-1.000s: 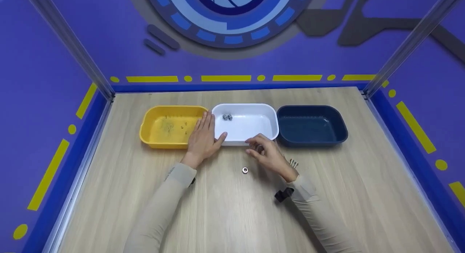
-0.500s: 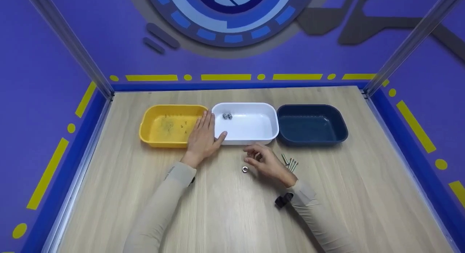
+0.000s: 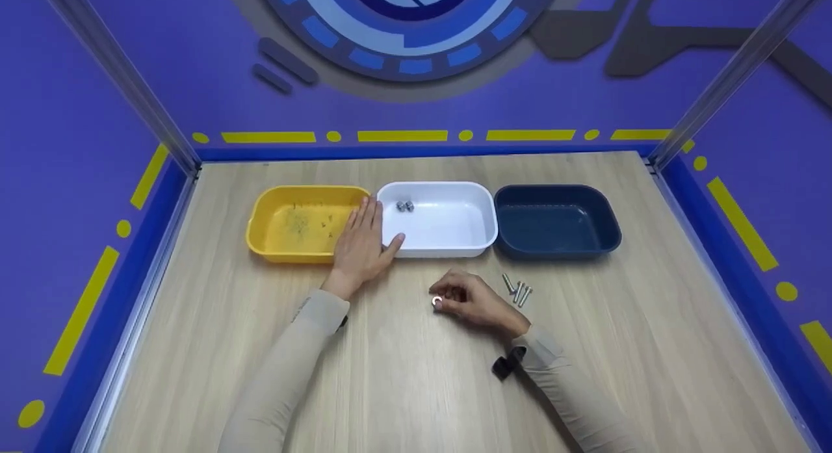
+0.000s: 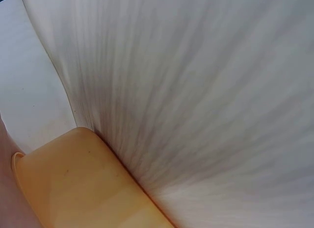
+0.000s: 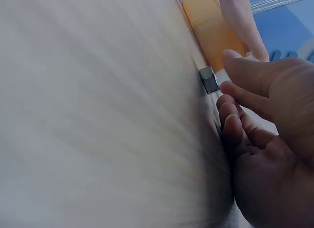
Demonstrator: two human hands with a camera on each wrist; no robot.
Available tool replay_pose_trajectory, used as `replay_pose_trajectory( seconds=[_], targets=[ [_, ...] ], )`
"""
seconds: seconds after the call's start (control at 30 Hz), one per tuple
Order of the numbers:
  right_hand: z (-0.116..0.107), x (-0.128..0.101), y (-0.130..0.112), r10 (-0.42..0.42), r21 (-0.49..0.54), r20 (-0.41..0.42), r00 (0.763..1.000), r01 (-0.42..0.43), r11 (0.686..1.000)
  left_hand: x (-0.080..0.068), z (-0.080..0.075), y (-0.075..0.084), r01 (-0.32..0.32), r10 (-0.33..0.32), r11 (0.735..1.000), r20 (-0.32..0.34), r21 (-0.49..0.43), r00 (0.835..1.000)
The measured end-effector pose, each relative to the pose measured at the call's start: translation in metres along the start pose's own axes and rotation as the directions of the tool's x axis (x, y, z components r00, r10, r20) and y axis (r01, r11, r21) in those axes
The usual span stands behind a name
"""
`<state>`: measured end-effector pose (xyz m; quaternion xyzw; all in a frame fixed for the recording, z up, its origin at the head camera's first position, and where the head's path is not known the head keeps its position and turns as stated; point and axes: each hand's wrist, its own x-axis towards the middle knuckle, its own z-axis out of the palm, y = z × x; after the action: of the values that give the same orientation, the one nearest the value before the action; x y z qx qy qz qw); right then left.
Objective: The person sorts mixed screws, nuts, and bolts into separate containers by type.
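On the wooden table lies a small metal hex nut [image 3: 437, 301], with my right hand [image 3: 478, 301] right at it. In the right wrist view, the thumb and index fingertips stand apart close beside the nut [image 5: 209, 79], while the other fingers are bent. My left hand [image 3: 359, 248] rests with straight fingers over the meeting edges of the yellow tray [image 3: 292, 257] and the white tray [image 3: 448, 251], its thumb at the white front rim. Two nuts [image 3: 404, 207] sit in the white tray's back left corner. Three bolts [image 3: 518, 290] lie on the table behind my right hand.
A dark blue tray [image 3: 559, 253] stands to the right of the white one, completing a row along the back. Small dark specks mark the yellow tray's floor. Purple-blue walls [image 3: 416, 108] enclose the table at the back and both sides.
My right hand has moved from the white tray's front rim toward me, down to the loose nut. The bolts behind it have come into fuller view. My left hand stays in place.
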<state>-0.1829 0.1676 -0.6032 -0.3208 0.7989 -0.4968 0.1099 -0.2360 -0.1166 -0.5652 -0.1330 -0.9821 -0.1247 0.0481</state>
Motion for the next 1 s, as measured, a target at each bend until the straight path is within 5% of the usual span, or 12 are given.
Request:
replay_pose_trajectory(
  seconds=[1.0],
  targets=[
    [-0.0048, 0.0062, -0.0022, 0.006, 0.012, 0.086, 0.996, -0.007, 1.000, -0.0008, -0.0013, 0.0008, 0.020, -0.020, 1.000, 0.014, 0.001, 1.000]
  ],
)
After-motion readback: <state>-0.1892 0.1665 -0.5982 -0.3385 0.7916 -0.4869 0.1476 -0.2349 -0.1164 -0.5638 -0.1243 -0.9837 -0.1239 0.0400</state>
